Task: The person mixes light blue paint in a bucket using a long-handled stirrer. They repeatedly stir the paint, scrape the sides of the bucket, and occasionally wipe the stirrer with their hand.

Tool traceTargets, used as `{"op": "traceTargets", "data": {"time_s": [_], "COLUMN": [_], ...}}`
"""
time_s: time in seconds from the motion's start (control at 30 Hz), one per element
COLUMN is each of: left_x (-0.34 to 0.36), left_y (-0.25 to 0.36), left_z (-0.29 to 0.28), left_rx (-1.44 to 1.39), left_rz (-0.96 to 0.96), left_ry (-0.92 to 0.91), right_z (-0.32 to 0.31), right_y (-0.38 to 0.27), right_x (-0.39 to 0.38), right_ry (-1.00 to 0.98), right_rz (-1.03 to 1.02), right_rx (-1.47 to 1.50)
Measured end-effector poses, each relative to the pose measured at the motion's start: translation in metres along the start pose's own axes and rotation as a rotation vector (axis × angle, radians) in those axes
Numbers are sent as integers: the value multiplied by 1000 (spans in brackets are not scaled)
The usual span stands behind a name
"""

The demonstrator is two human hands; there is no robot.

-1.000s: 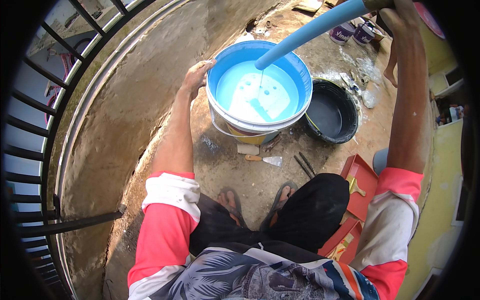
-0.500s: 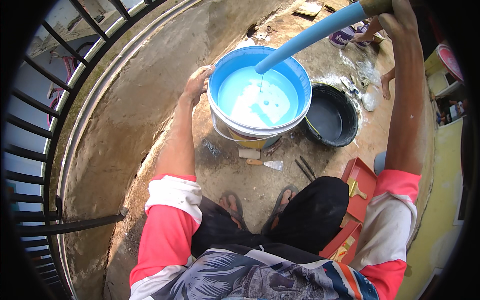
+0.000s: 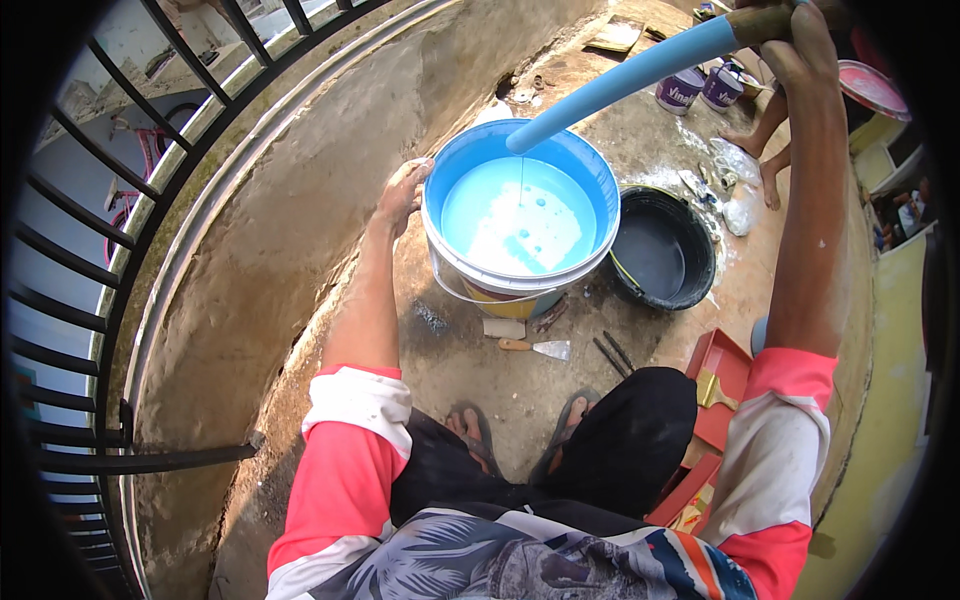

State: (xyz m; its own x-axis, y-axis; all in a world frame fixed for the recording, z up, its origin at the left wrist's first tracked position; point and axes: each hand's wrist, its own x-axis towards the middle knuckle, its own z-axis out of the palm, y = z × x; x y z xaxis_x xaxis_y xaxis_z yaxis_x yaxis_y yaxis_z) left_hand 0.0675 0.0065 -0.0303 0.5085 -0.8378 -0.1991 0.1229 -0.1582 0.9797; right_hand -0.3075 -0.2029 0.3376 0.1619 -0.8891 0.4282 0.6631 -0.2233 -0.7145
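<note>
A large white bucket [image 3: 520, 284] holds light blue paint [image 3: 470, 205] and stands on the ground ahead of me. My left hand [image 3: 403, 188] grips its rim on the left side, the fingers partly hidden. My right hand [image 3: 806, 50], raised at the far right, is closed round the bare brown end of a thick stick [image 3: 630, 78]. Blue paint coats the rest of the stick. Its tip hangs over the bucket, and a thin thread of paint runs down into the paint below.
Right of the bucket sits a black tub [image 3: 694, 292]. A scraper [image 3: 545, 348] lies nearer my feet. Red trays [image 3: 718, 362] with a paintbrush [image 3: 712, 389] are beside my right knee. Paint cans [image 3: 680, 92] and another person's legs [image 3: 762, 135] are farther right. A metal railing [image 3: 150, 462] borders the left.
My view has shifted a little, so the bucket appears lower. The stick's tip stays over the paint and still drips. More of the other person's legs and of the paint cans shows.
</note>
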Motion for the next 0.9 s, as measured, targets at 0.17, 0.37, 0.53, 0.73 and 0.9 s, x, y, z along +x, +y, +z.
{"op": "traceTargets", "data": {"time_s": [0.17, 0.37, 0.53, 0.73, 0.9], "left_x": [-3, -1, -1, -7, -5], "left_y": [3, 2, 1, 2, 3], "left_z": [0, -3, -1, 9, 4], "left_rx": [-3, 13, -6, -37, -26], "left_rz": [0, 11, 4, 42, 34], "left_ry": [2, 10, -6, 22, 22], "right_z": [-1, -2, -2, 1, -4], "right_y": [-6, -15, -22, -28, -23], "right_x": [-6, -13, -23, -25, -28], "right_ry": [1, 15, 42, 149, 2], "right_rz": [-56, -107, -142, -118, -187], "right_rx": [6, 4, 1, 14, -16]}}
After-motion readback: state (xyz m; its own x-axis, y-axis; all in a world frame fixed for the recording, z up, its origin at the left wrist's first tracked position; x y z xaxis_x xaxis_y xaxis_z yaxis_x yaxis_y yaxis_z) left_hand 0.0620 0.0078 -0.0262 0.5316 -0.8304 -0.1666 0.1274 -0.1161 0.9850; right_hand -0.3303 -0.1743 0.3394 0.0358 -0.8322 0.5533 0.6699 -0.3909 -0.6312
